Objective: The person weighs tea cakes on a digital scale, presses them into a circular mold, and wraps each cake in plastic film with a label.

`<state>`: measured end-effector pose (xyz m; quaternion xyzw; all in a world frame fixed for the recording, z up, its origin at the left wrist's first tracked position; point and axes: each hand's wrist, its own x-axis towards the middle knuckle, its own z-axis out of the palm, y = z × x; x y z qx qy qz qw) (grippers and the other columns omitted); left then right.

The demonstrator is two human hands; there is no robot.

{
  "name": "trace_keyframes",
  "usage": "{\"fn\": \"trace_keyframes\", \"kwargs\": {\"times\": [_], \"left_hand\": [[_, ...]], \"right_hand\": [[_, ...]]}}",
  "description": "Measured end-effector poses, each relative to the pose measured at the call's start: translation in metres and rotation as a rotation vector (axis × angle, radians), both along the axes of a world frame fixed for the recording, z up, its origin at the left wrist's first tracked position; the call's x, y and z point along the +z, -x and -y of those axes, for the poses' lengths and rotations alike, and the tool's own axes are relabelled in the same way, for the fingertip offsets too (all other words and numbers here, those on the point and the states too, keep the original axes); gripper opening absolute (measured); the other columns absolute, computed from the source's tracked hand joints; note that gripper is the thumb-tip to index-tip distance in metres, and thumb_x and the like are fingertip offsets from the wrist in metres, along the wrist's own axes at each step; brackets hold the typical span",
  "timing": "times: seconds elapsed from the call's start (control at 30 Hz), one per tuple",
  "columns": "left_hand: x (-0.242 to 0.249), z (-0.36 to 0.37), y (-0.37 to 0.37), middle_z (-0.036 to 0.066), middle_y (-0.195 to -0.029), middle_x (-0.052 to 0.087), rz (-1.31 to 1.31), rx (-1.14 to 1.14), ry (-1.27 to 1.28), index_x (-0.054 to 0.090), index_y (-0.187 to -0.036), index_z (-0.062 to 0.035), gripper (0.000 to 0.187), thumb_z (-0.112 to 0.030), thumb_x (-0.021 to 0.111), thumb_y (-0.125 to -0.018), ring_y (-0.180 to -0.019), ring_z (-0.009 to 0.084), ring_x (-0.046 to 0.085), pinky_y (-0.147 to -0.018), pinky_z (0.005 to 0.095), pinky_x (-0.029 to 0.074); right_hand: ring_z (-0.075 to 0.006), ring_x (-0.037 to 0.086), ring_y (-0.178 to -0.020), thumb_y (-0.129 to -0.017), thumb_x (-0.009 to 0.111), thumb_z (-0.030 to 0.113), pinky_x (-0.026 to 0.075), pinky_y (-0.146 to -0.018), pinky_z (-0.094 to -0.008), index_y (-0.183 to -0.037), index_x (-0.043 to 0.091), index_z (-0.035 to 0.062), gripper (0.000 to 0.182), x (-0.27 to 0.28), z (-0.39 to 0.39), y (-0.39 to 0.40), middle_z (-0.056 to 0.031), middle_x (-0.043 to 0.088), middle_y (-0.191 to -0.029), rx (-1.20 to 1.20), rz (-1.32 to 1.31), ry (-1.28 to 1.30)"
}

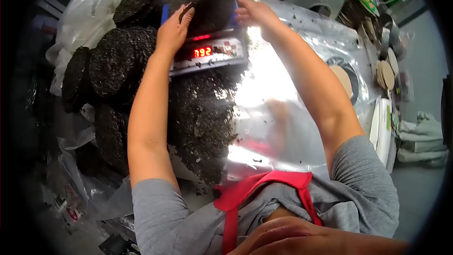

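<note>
Work surface: a table under clear, glaring plastic sheeting point(302, 56), strewn with a dark heap of loose crumbled leaf point(203, 118) in front of the person.
Pressed cakes: a row of round, flat, dark compressed-leaf discs point(115, 61) stands stacked on edge to the left, well apart from both hands.
Scale: a silver digital weighing scale with a red lit readout point(207, 52) sits between the forearms, beyond the loose heap.
Mound on scale: a dark rounded pile of loose leaf point(210, 2) rests on top of the scale, straight ahead, between the two hands.
Left hand point(173, 30): fingers together, flat against the mound's left flank.
Right hand point(252, 13): fingers curled at the mound's right edge; whether they pinch anything cannot be told.
Nearer hand: both touch it, from opposite sides.
</note>
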<state>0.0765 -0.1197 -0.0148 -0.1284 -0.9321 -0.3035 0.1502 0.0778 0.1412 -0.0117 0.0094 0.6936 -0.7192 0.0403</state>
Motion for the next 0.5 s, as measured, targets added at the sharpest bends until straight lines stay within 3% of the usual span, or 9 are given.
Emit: {"fn": "trace_keyframes", "kwargs": {"times": [0.03, 0.07, 0.17, 0.27, 0.3, 0.37, 0.4, 0.43, 0.5], "left_hand": [[0.006, 0.0, -0.007, 0.014, -0.142, 0.055, 0.071, 0.045, -0.088, 0.054, -0.142, -0.0221, 0.065, -0.067, 0.039, -0.098, -0.128, 0.035, 0.054, -0.105, 0.0379, 0.042], [0.011, 0.0, -0.012, 0.015, -0.141, 0.055, 0.064, 0.034, -0.1, 0.053, -0.143, -0.0242, 0.064, -0.067, 0.038, -0.098, -0.129, 0.0337, 0.054, -0.105, 0.0369, 0.042], [-0.016, -0.004, -0.005, 0.019, -0.15, 0.045, -0.21, -0.065, -0.026, 0.044, -0.148, -0.0355, 0.059, -0.064, 0.041, -0.098, -0.139, 0.0385, 0.041, -0.113, 0.0435, 0.033], [-0.028, -0.023, -0.013, 0.019, -0.152, 0.039, -0.445, 0.011, 0.476, 0.043, -0.149, -0.0359, 0.063, -0.063, 0.052, -0.092, -0.143, 0.0398, 0.031, -0.116, 0.0562, 0.021], [-0.024, -0.023, -0.015, 0.019, -0.152, 0.039, -0.45, -0.025, 0.511, 0.043, -0.149, -0.0359, 0.063, -0.063, 0.052, -0.092, -0.143, 0.0398, 0.031, -0.116, 0.0562, 0.021], [-0.009, -0.025, -0.018, 0.019, -0.152, 0.039, -0.521, 0.005, 0.508, 0.045, -0.149, -0.0272, 0.074, -0.064, 0.06, -0.086, -0.143, 0.0388, 0.032, -0.115, 0.0572, 0.023], [0.018, -0.017, -0.025, 0.019, -0.151, 0.039, -0.534, -0.081, 0.4, 0.041, -0.151, -0.0192, 0.083, -0.069, 0.057, -0.086, -0.142, 0.0391, 0.032, -0.113, 0.0616, 0.023], [0.035, -0.009, -0.034, 0.018, -0.153, 0.037, -0.551, -0.135, 0.229, 0.037, -0.152, -0.0117, 0.082, -0.06, 0.059, -0.09, -0.142, 0.0378, 0.032, -0.116, 0.0565, 0.023], [0.06, -0.039, -0.074, 0.016, -0.153, 0.037, -0.305, -0.265, -0.528, 0.034, -0.152, -0.0068, 0.08, -0.05, 0.064, -0.092, -0.142, 0.0341, 0.033, -0.115, 0.0502, 0.029]], "right_hand": [[-0.0194, 0.065, -0.087, -0.096, 0.059, 0.044, 0.053, -0.074, -0.0312, -0.124, 0.059, -0.0041, 0.056, 0.007, 0.01, 0.008, -0.0135, 0.064, -0.101, -0.048, 0.103, 0.06], [-0.0196, 0.065, -0.084, -0.097, 0.058, 0.046, 0.053, -0.073, -0.0319, -0.122, 0.06, -0.0045, 0.056, 0.013, 0.016, 0.012, -0.0128, 0.064, -0.1, -0.027, 0.001, 0.02], [-0.0204, 0.067, -0.088, -0.094, 0.059, 0.054, 0.054, -0.074, -0.033, -0.116, 0.061, -0.0031, 0.061, 0.016, 0.029, 0.027, -0.0125, 0.068, -0.101, 0.037, -0.058, -0.006], [-0.0224, 0.068, -0.088, -0.085, 0.069, 0.06, 0.056, -0.077, -0.0373, -0.113, 0.063, 0.0036, 0.063, 0.001, 0.049, 0.053, -0.011, 0.071, -0.099, 0.28, 0.085, 0.354], [-0.0237, 0.069, -0.087, -0.083, 0.077, 0.043, 0.057, -0.077, -0.0394, -0.113, 0.063, 0.0017, 0.053, 0.02, 0.059, 0.027, -0.0123, 0.07, -0.098, 0.187, -0.02, 0.354], [-0.0233, 0.069, -0.086, -0.08, 0.08, 0.024, 0.057, -0.077, -0.0384, -0.114, 0.061, -0.0004, 0.046, -0.005, 0.064, 0.038, -0.0131, 0.07, -0.099, 0.019, -0.089, 0.593], [-0.0229, 0.069, -0.086, -0.08, 0.079, 0.019, 0.057, -0.078, -0.0383, -0.115, 0.061, -0.0016, 0.044, 0.001, 0.062, 0.03, -0.0136, 0.071, -0.099, -0.021, -0.12, 0.679], [-0.0225, 0.069, -0.085, -0.08, 0.077, 0.014, 0.057, -0.079, -0.0381, -0.116, 0.06, -0.0028, 0.043, 0.012, 0.054, 0.013, -0.0141, 0.071, -0.099, -0.079, -0.158, 0.751], [-0.021, 0.068, -0.088, -0.082, 0.077, 0.014, 0.056, -0.084, -0.0368, -0.117, 0.06, -0.0031, 0.043, 0.045, 0.026, -0.048, -0.0134, 0.071, -0.102, -0.071, -0.283, 0.603]]}}
